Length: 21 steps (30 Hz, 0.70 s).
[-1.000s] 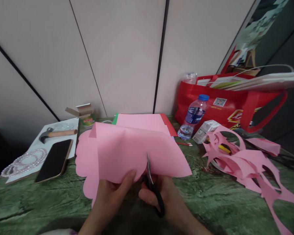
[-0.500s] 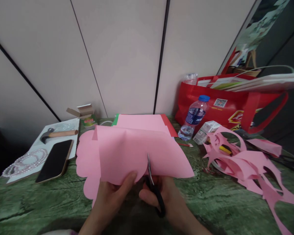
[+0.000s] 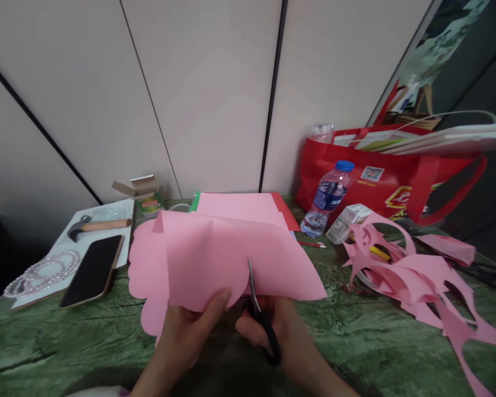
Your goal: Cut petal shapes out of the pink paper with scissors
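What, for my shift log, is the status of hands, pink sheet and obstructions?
Left hand gripping pink sheet. Right hand on black-handled scissors, cut partway into sheet. Pink offcuts off right, clear of scissors.

Pale grey, flat-panelled wall [image 3: 206, 99] fills the bkgd, w/ a thick black seam [image 3: 273, 94] R of ctr, a thin dark seam [image 3: 150, 99] L of ctr & a slanting black seam [image 3: 37, 123] far L. Streaky green worktop [image 3: 326, 342] w/ dark veins runs to wall's base. Top R: narrow grey edge strip [image 3: 405, 58], then dark grey panel [image 3: 479, 99]. Light's soft, dimmer twd corners.
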Each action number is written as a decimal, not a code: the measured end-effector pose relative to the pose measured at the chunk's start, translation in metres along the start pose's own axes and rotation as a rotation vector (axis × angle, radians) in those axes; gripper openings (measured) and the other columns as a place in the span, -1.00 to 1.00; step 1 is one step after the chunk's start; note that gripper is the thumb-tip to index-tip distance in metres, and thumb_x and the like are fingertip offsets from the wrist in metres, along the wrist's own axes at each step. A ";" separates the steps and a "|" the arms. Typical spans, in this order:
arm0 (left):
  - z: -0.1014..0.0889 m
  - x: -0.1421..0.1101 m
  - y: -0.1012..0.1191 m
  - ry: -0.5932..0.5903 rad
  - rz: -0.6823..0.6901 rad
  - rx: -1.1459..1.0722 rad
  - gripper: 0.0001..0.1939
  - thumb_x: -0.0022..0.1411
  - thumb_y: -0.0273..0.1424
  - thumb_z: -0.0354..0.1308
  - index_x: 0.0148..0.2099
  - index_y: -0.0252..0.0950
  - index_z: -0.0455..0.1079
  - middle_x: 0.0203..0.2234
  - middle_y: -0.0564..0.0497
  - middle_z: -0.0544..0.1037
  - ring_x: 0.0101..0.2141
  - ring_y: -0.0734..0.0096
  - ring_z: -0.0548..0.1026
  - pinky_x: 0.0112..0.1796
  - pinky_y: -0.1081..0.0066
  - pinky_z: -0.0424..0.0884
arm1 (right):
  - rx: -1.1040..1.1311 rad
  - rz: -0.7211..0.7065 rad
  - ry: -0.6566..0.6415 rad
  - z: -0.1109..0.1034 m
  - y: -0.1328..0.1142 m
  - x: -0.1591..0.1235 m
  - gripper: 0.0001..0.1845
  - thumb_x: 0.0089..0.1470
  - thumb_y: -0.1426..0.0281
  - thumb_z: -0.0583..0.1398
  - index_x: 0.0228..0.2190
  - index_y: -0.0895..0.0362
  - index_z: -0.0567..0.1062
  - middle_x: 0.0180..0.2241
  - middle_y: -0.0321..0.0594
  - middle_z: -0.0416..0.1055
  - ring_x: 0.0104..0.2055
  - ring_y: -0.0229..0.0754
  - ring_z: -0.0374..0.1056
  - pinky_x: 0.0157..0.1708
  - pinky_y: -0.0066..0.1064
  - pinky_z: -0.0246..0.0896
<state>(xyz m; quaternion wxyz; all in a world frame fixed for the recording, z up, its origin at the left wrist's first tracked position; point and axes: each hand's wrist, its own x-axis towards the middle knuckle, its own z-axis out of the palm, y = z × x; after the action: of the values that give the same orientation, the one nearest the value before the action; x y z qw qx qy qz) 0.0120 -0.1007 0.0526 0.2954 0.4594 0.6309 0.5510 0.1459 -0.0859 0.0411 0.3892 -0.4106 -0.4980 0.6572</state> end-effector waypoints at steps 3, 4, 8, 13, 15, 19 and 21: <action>0.000 0.000 0.000 0.002 -0.014 -0.024 -0.83 -0.12 -0.29 0.24 -0.54 -0.28 0.38 -0.63 0.06 0.46 -0.46 0.31 0.49 -0.43 0.41 0.44 | -0.020 -0.005 0.023 0.000 0.003 0.000 -0.75 -0.29 0.34 0.26 -0.55 0.11 0.27 -0.73 -0.48 0.10 -0.68 -0.36 -0.02 -0.67 -0.50 -0.12; 0.000 0.000 0.001 0.000 -0.016 -0.033 -0.83 -0.12 -0.29 0.24 -0.55 -0.28 0.38 -0.63 0.07 0.46 -0.46 0.32 0.49 -0.43 0.42 0.44 | -0.024 -0.009 0.029 0.000 0.004 0.000 -0.75 -0.29 0.33 0.26 -0.55 0.11 0.27 -0.73 -0.47 0.11 -0.68 -0.35 -0.01 -0.67 -0.49 -0.12; 0.000 0.000 0.002 0.000 -0.008 -0.020 -0.83 -0.12 -0.29 0.25 -0.55 -0.29 0.38 -0.65 0.07 0.45 -0.47 0.33 0.49 -0.44 0.44 0.44 | -0.041 -0.001 0.022 0.000 0.004 0.000 -0.75 -0.29 0.33 0.25 -0.56 0.10 0.25 -0.74 -0.47 0.12 -0.69 -0.36 -0.02 -0.69 -0.49 -0.14; 0.000 0.000 0.002 0.023 0.020 -0.012 -0.80 -0.12 -0.28 0.25 -0.49 -0.30 0.37 -0.60 0.05 0.49 -0.43 0.28 0.50 -0.42 0.40 0.45 | -0.070 0.015 0.010 0.000 0.001 0.000 -0.79 -0.29 0.37 0.22 -0.61 0.11 0.24 -0.74 -0.45 0.15 -0.69 -0.37 0.00 -0.70 -0.50 -0.15; 0.001 0.000 0.001 0.033 0.017 -0.025 -0.76 -0.12 -0.27 0.26 -0.40 -0.30 0.37 -0.53 0.03 0.53 -0.39 0.26 0.51 -0.40 0.39 0.45 | -0.061 0.012 0.006 0.000 0.002 0.000 -0.79 -0.28 0.37 0.22 -0.60 0.12 0.24 -0.74 -0.45 0.14 -0.69 -0.38 -0.01 -0.69 -0.51 -0.15; 0.000 0.001 -0.003 -0.018 0.022 -0.011 -0.67 -0.05 -0.24 0.21 -0.22 -0.31 0.38 -0.35 -0.03 0.56 -0.30 0.26 0.51 -0.32 0.38 0.45 | -0.020 -0.028 0.012 0.001 0.004 -0.001 -0.72 -0.29 0.36 0.23 -0.47 0.13 0.25 -0.75 -0.51 0.11 -0.69 -0.39 -0.05 -0.70 -0.52 -0.15; -0.001 0.001 -0.007 -0.066 0.059 0.020 -0.65 0.01 -0.23 0.17 -0.16 -0.30 0.38 -0.29 -0.04 0.57 -0.26 0.27 0.51 -0.28 0.38 0.45 | -0.025 -0.017 0.012 0.002 0.004 -0.001 -0.71 -0.31 0.38 0.23 -0.47 0.12 0.25 -0.75 -0.51 0.13 -0.70 -0.38 0.00 -0.70 -0.52 -0.11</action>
<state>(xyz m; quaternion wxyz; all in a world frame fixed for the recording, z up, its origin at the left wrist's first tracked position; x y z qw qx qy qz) 0.0088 -0.1003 0.0466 0.2952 0.4987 0.6124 0.5377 0.1439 -0.0888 0.0380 0.3927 -0.4151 -0.5073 0.6450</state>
